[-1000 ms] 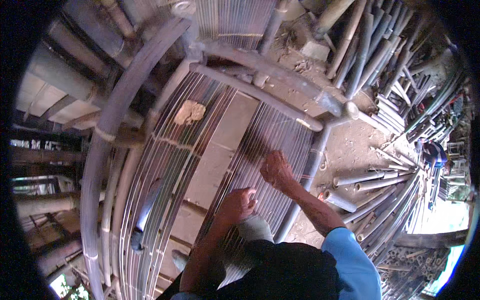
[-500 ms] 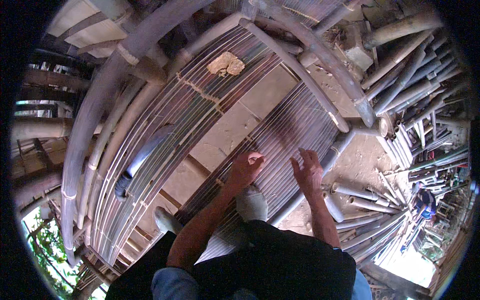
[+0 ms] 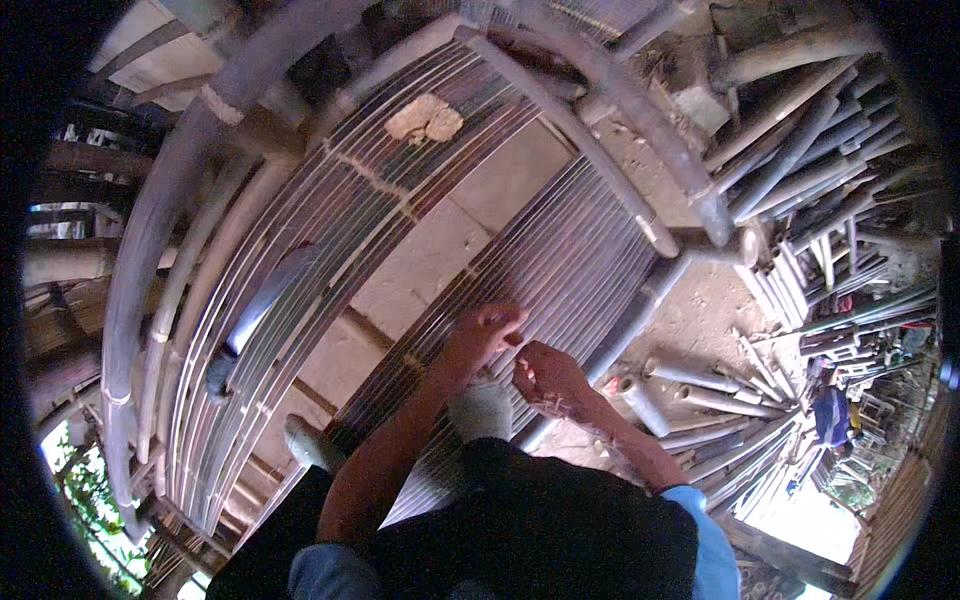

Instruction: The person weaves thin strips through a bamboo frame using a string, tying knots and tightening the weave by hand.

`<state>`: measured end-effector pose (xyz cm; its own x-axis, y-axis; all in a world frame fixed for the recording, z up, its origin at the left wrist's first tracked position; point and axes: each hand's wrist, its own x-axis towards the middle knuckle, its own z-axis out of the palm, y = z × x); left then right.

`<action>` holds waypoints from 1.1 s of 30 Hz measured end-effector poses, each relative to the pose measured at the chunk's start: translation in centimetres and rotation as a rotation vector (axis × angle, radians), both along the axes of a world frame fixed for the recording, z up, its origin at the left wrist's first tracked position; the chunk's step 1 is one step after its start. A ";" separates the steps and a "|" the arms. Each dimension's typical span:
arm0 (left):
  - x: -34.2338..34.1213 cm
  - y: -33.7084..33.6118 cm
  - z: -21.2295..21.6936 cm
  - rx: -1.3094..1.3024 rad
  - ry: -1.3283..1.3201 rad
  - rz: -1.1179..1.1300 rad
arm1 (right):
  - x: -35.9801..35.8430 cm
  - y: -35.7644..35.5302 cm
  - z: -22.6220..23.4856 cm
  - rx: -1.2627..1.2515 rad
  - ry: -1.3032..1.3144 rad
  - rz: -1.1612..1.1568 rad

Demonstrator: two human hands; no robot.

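Note:
My left hand (image 3: 490,330) is above a panel of narrow dark slats (image 3: 565,250), its fingers curled in toward the thumb. Close beside it on the right, my right hand (image 3: 548,378) has its fingertips pinched together, pointing at the left hand. Anything between the fingers is too small to make out. Below the hands one grey-covered foot (image 3: 480,410) rests on the slats, and the other foot (image 3: 310,445) is farther left. A long tool with a pale bluish blade (image 3: 268,300) and a dark handle lies on the second slatted panel (image 3: 330,240).
Thick bamboo poles (image 3: 135,270) frame the slatted panels on the left. Tan lumps (image 3: 425,118) sit on the far slats. Between the panels, bare ground (image 3: 430,255) shows. Cut bamboo poles (image 3: 800,190) are piled at right, where a person in blue (image 3: 830,415) appears farther off.
My right hand has moved left and down, from fingers apart to a pinch beside the left hand. The left hand stays nearly in place. The whole view has shifted slightly.

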<state>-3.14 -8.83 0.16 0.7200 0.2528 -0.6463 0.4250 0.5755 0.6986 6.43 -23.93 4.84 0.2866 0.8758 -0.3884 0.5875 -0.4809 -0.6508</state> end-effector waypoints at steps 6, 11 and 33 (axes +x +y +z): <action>0.8 2.6 4.4 0.229 -0.299 0.009 | -0.4 0.7 1.0 0.055 0.066 0.064; -0.3 3.7 4.9 -0.038 0.020 0.037 | -0.6 1.8 1.9 0.037 0.133 0.056; -1.1 8.6 12.9 0.764 0.009 -0.276 | 3.8 9.8 6.0 0.592 0.212 0.027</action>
<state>-4.19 -0.23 13.02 0.8163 0.4407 -0.3734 0.4898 -0.1853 0.8519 10.21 -14.08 10.88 0.2317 0.9655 0.1184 0.4232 0.0096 -0.9060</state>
